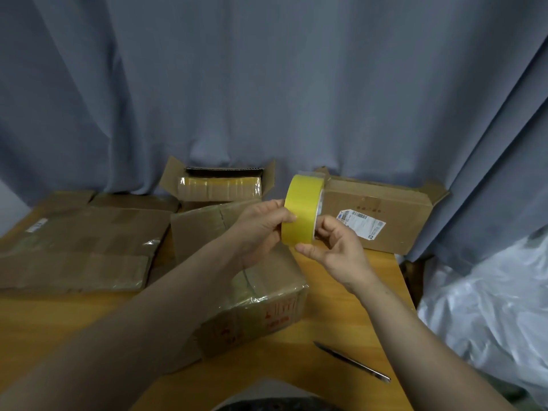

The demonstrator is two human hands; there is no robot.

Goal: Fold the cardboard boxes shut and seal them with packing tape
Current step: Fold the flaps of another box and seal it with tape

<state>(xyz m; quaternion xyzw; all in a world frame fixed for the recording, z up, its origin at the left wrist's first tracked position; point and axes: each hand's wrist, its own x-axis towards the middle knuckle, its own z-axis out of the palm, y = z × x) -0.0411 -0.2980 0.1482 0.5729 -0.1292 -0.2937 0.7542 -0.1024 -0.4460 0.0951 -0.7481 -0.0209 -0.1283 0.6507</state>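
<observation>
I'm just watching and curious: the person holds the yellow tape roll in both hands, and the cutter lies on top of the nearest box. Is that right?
Not quite. In the head view the left hand and right hand do hold the tape roll, but the cutter lies on the table, right of the box.

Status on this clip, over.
Left hand and right hand hold round yellow tape roll over brown cardboard box. Nothing blocking; slim metal knife lies aside.
</observation>
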